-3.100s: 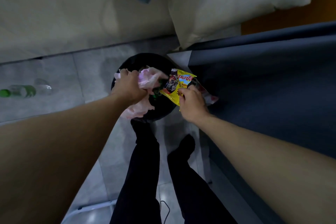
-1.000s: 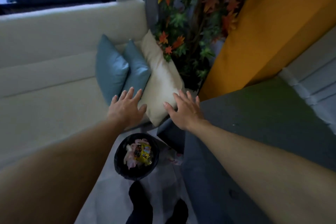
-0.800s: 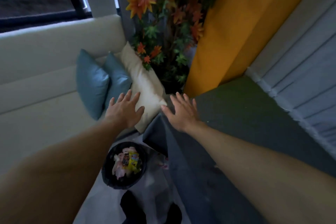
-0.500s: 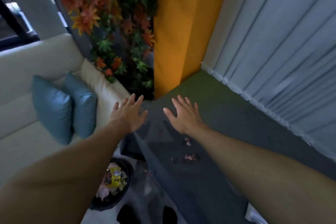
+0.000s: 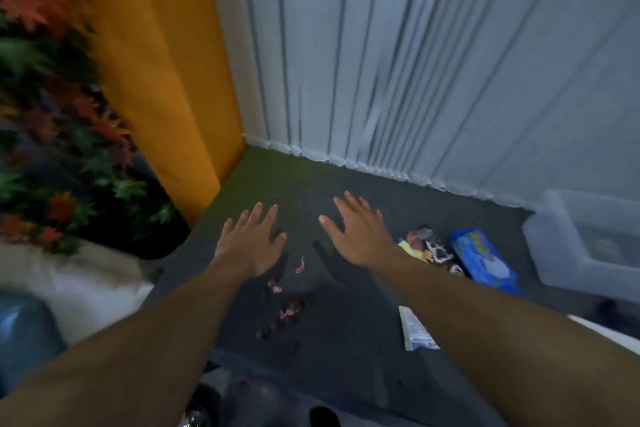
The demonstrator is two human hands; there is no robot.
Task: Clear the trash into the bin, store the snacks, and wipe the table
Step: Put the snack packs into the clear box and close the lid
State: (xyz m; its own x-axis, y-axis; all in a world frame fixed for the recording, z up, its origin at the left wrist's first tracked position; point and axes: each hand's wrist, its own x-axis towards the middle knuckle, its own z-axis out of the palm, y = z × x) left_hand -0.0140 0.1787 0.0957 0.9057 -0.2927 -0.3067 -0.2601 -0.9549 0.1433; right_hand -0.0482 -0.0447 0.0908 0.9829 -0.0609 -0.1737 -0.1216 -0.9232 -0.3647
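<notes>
- We see the left hand (image 5: 251, 243) open, palm down, with straight, spread fingers. It holds nothing.
- The right hand (image 5: 360, 232) is just beside it, also flat, spread and empty.
- Both hands are over the far part of the dark grey bench (image 5: 346, 340). We cannot tell whether either palm touches it.
- Small pink and brown scraps (image 5: 289, 312) lie scattered on the bench between the two forearms, nearer the left wrist.
- A crumpled heap of snack wrappers (image 5: 426, 248), yellow, white and dark, lies just right of the right wrist, partly hidden by the forearm.
- A blue pack (image 5: 485, 260) lies flat just beside the wrappers, on their right.
- A flat white packet (image 5: 417, 329) lies nearer us, its right side covered by the right forearm.
- A clear plastic box (image 5: 568, 253) stands at the right end of the bench, past the blue pack.
- Pale vertical blinds (image 5: 415, 45) hang behind the bench, with an orange wall (image 5: 156, 62) to their left.
- Blurred red and green leaves (image 5: 52, 114) fill the left edge, above a white cushion (image 5: 86, 284) and a blue cushion (image 5: 24, 333).
</notes>
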